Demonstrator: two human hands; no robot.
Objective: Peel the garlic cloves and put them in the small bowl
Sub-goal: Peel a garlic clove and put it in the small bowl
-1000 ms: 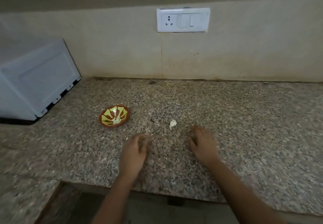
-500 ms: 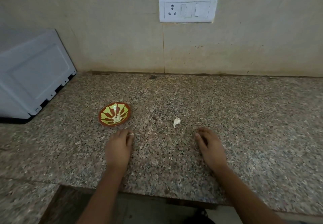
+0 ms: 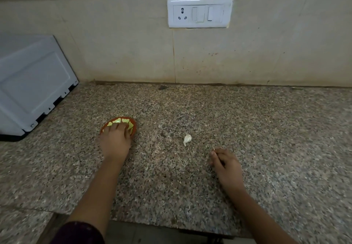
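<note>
The small bowl (image 3: 131, 124), brown-rimmed with a yellow-green pattern, sits on the granite counter (image 3: 266, 148) left of centre. My left hand (image 3: 115, 141) reaches over it with the fingertips dipped inside, covering most of the bowl. Whatever lies in the bowl or between those fingers is hidden. A white garlic piece (image 3: 187, 139) lies on the counter between my hands; I cannot tell if it is a clove or skin. My right hand (image 3: 226, 167) rests on the counter below and to the right of it, fingers loosely curled, holding nothing.
A white appliance (image 3: 32, 83) stands at the far left against the wall. A socket and switch plate (image 3: 200, 12) is on the tiled wall behind. The counter's front edge (image 3: 171, 224) runs under my forearms.
My left hand moved forward and left from the counter to the bowl, carrying a small white bit at its fingertips half a second ago. My right hand stayed in place.
</note>
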